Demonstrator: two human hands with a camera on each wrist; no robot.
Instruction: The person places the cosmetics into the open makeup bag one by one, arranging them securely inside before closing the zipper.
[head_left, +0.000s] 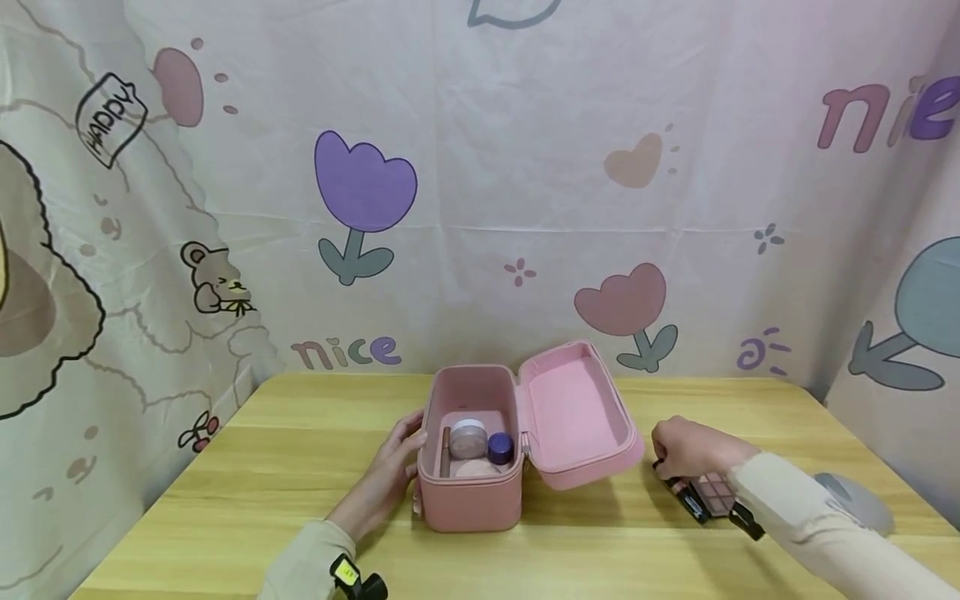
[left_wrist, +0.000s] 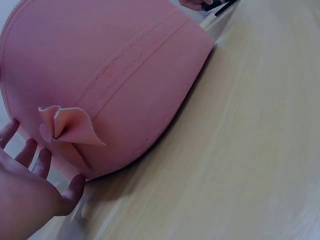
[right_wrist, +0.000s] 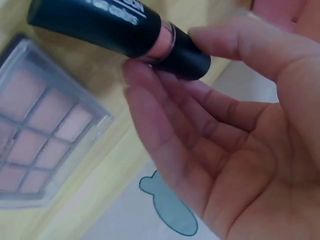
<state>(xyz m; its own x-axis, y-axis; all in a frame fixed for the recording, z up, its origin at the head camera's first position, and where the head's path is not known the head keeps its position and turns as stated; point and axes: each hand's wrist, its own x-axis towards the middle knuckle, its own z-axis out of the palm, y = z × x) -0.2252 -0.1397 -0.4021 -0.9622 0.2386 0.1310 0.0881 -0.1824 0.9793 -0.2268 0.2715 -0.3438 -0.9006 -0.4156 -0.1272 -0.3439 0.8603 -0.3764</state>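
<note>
My left hand [head_left: 386,475] rests against the left side of a pink makeup case [head_left: 471,506]. In the left wrist view its fingers [left_wrist: 26,152] touch the case's edge beside a pink bow [left_wrist: 77,127]. The case's lid [head_left: 577,417] hangs open to the right. Inside are a brown stick [head_left: 446,454], a white-lidded jar [head_left: 468,439], a blue-lidded jar [head_left: 500,447] and a pale round item [head_left: 477,469]. At the right, my right hand [head_left: 697,446] pinches one end of a black lipstick tube [right_wrist: 100,25] with a pink band. An eyeshadow palette [right_wrist: 45,130] lies beside it.
A smooth grey rounded object [head_left: 855,502] sits near the table's right edge, partly behind my right sleeve [head_left: 795,500]. The wood-grain table [head_left: 330,417] ends at a printed cloth backdrop [head_left: 480,167].
</note>
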